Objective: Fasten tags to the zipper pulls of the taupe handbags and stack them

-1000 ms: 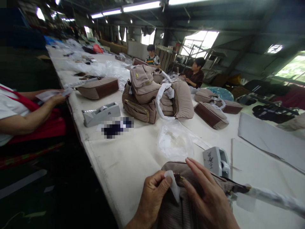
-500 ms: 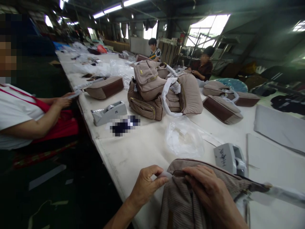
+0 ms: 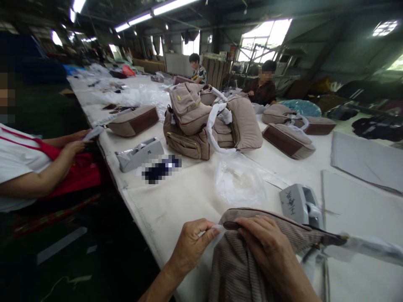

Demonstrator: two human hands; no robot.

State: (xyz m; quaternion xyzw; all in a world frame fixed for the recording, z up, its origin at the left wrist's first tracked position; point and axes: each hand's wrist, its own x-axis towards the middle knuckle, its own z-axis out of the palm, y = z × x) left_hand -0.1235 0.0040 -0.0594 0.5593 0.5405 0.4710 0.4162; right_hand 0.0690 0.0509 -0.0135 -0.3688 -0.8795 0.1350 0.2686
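Note:
A brown ribbed bag (image 3: 233,268) lies at the near edge of the white table, with a dark tab at its top corner. My left hand (image 3: 190,243) pinches a thin whitish wrapping piece (image 3: 219,232) between thumb and fingertips, beside that tab. My right hand (image 3: 270,247) rests over the bag's top, its fingers together and gripping the fabric next to the tab. A strap wrapped in clear plastic (image 3: 374,248) runs off the bag to the right.
A grey tape dispenser (image 3: 294,205) stands beyond my right hand, another (image 3: 141,154) at the left edge. A clear plastic bag (image 3: 239,180) and piled taupe bags (image 3: 214,121) lie ahead. A person in a red apron (image 3: 78,172) works at left; two others sit behind.
My left fingers have shifted slightly on the whitish piece, which now stretches down from the tab. More of the tab shows. The whole view has shifted a little.

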